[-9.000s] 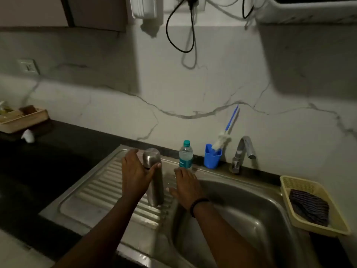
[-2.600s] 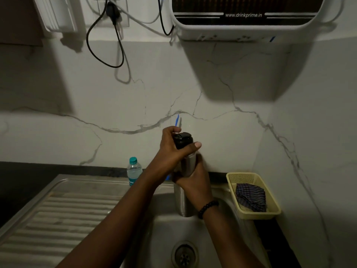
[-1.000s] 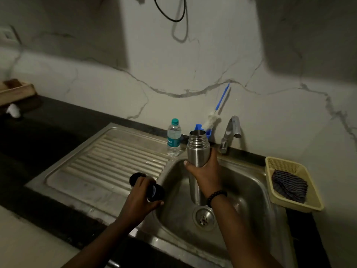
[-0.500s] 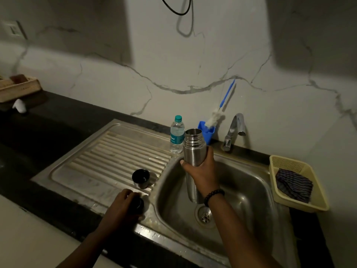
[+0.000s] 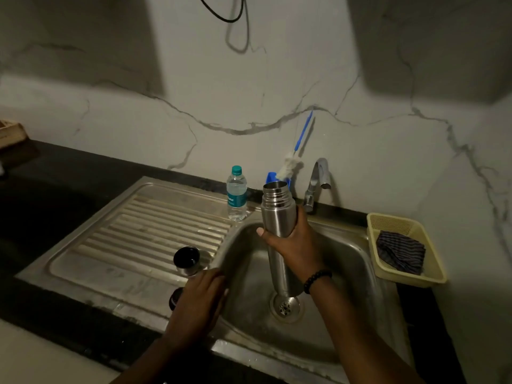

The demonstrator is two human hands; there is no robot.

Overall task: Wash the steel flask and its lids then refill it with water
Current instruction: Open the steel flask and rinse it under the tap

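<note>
Both lids now off: cup lid point(image 5: 186, 260) and stopper point(image 5: 175, 298) on drainboard point(image 5: 144, 217). Left hand point(image 5: 200, 302) loose, releasing stopper. Right hand point(image 5: 297, 245) grips open flask point(image 5: 277, 217) over sink point(image 5: 346, 261). Washing can start.

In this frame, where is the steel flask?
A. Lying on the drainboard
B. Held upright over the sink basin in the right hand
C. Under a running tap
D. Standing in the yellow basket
B: the right hand grips the open steel flask upright above the sink basin.
</note>
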